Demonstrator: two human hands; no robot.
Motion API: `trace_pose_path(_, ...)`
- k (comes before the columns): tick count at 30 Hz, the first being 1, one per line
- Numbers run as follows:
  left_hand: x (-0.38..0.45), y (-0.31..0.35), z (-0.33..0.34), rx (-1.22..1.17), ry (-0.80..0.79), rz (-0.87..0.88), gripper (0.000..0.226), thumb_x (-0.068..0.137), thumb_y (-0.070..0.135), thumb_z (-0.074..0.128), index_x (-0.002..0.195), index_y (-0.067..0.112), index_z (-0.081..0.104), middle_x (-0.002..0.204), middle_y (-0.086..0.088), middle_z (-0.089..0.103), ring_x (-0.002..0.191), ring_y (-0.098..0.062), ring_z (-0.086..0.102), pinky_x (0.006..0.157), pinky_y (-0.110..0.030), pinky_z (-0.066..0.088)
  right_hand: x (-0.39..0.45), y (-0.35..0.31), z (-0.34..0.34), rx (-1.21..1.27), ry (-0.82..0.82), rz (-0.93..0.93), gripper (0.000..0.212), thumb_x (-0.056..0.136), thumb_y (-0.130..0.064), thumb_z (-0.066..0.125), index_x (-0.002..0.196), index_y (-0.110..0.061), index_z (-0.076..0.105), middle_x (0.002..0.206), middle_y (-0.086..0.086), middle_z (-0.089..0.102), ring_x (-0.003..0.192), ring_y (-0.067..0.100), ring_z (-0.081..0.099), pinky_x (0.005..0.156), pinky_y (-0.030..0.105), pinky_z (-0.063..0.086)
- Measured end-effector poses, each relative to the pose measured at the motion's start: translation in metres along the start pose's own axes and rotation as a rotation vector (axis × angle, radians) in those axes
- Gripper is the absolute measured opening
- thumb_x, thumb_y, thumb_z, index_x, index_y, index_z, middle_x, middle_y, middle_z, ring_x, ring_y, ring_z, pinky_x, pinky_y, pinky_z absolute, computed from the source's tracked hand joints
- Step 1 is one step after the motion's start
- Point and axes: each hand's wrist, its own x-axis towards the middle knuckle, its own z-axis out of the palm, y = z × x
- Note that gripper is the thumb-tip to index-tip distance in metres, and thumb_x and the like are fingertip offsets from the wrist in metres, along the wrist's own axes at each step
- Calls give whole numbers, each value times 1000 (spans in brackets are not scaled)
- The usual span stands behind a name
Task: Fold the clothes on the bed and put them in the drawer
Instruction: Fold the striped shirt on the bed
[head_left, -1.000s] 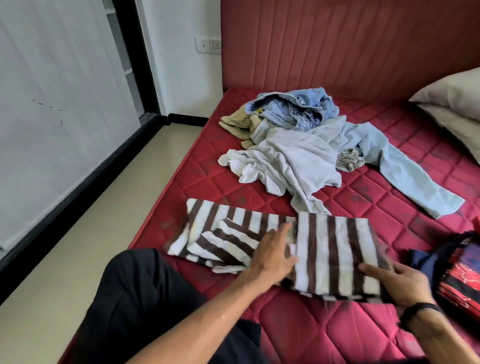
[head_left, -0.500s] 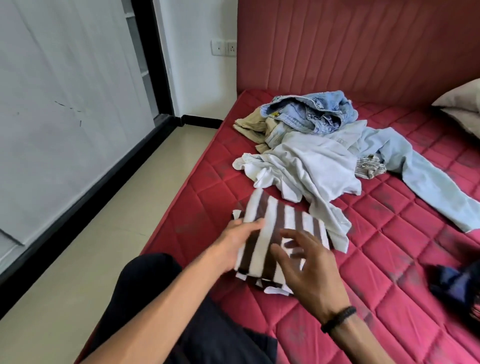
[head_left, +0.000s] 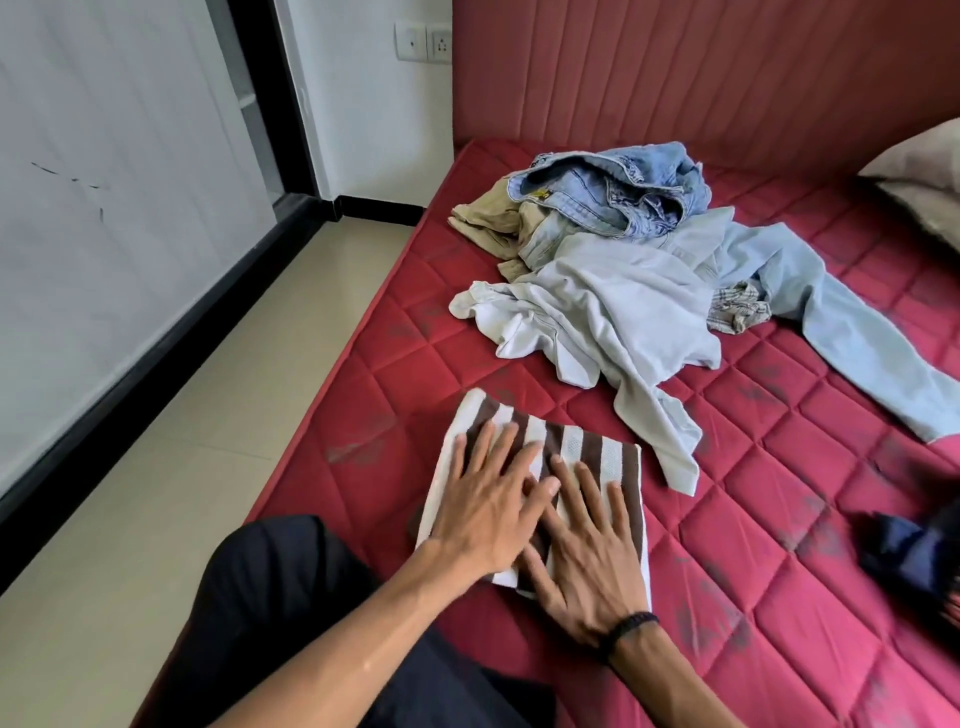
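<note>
So far, one item folded: striped top (head_left: 587, 457), a compact rectangle near the bed (head_left: 779, 519) edge. We press it flat with both hands, left hand (head_left: 488, 514) and right hand (head_left: 592, 551), fingers straight and spread, grasping nothing.

Left to fold, by our judgement: pale shirt (head_left: 613, 312), jeans (head_left: 613, 192), tan garment (head_left: 488, 223), light-blue trousers (head_left: 841, 322), small checked piece (head_left: 737, 312), all in one loose heap further up the bed. Dark cloth (head_left: 914, 551) at the right edge: blurred, fold state unclear.

Containers: no drawer in view; nothing stowed that we can see.
</note>
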Motion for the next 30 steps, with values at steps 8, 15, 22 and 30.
trace_pose_path(8,15,-12,10,102,-130,-232,82,97,65,-5,164,24,19,173,-2,6,159,-20,-9,128,-54,-1,8,22,-30,754,152,861,84,84,-66,68,143,-9,51,137,14,59,128,32,54,109,43,42)
trace_pose_path(15,-37,62,-73,-1384,-366,-952,88,84,84,52,156,34,40,163,-4,40,149,-28,38,124,-56,23,11,26,-132,1054,-15,427,30,74,-15,90,100,-16,76,92,-4,79,87,14,76,86,40,61)
trace_pose_path(22,-35,80,-153,-2280,-455,-633,80,100,65,49,149,1,47,152,-27,47,139,-44,49,118,-58,37,-51,7,-202,230,201,-396,36,86,-29,69,119,-42,65,106,-19,53,96,8,54,77,29,48)
trace_pose_path(30,-54,65,-64,-1629,-237,-1066,42,87,17,79,126,6,69,108,-20,75,100,-38,71,86,-47,58,-103,41,-138,455,228,-142,44,83,-68,72,114,-37,73,110,-25,60,103,0,59,84,20,51)
